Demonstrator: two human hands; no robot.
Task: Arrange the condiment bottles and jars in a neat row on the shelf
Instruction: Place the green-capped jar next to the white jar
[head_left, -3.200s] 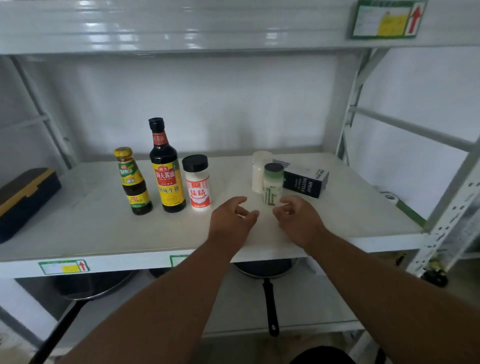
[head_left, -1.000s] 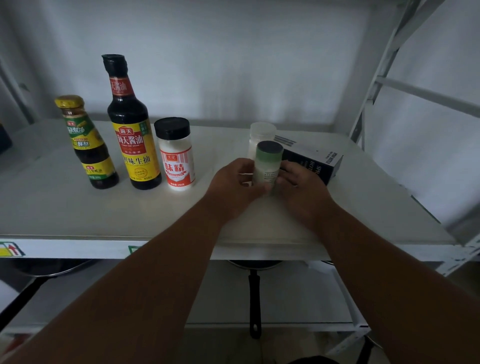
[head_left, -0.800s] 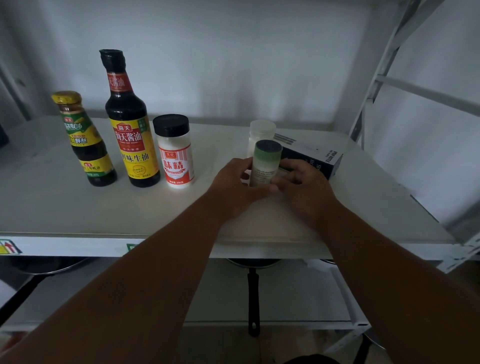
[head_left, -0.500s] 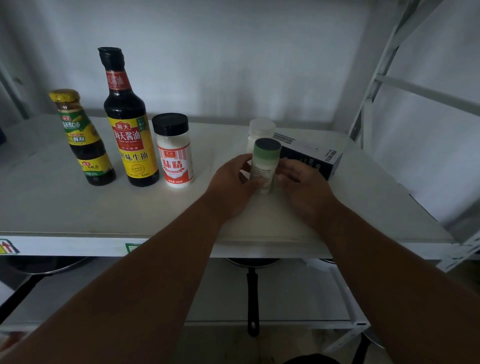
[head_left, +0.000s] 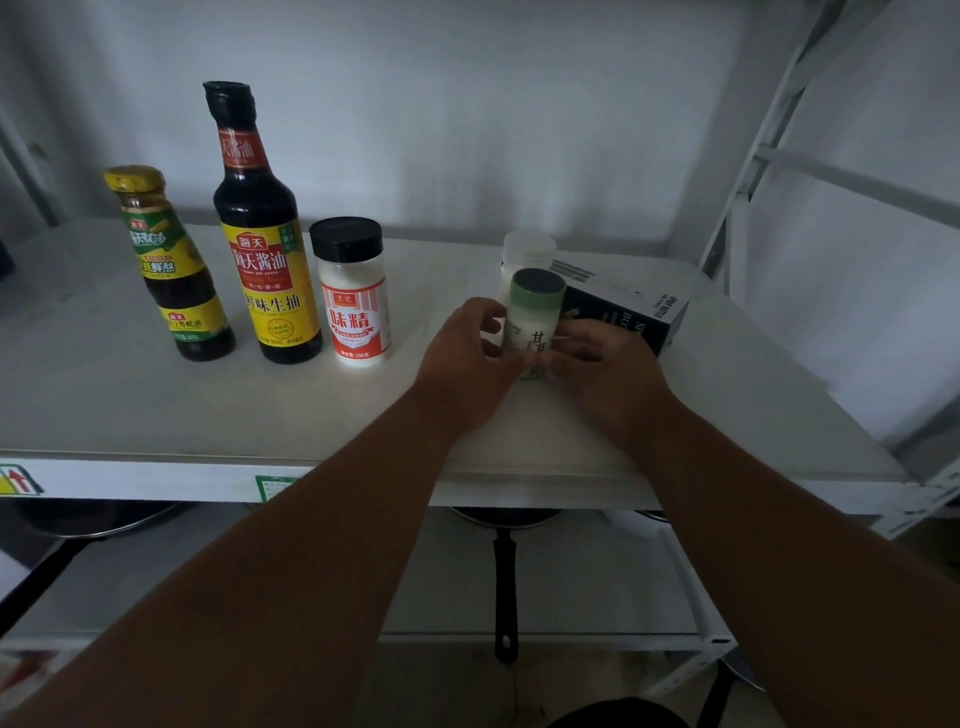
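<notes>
Both hands' grip (left hand, right hand) holding one green-capped jar, three bottles rowed left

Head view, down onto shelf

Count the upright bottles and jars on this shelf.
5. Oyster sauce bottle, soy sauce bottle and MSG jar stand in a row at left; the green-capped jar is between both hands, a white jar behind it.
</notes>
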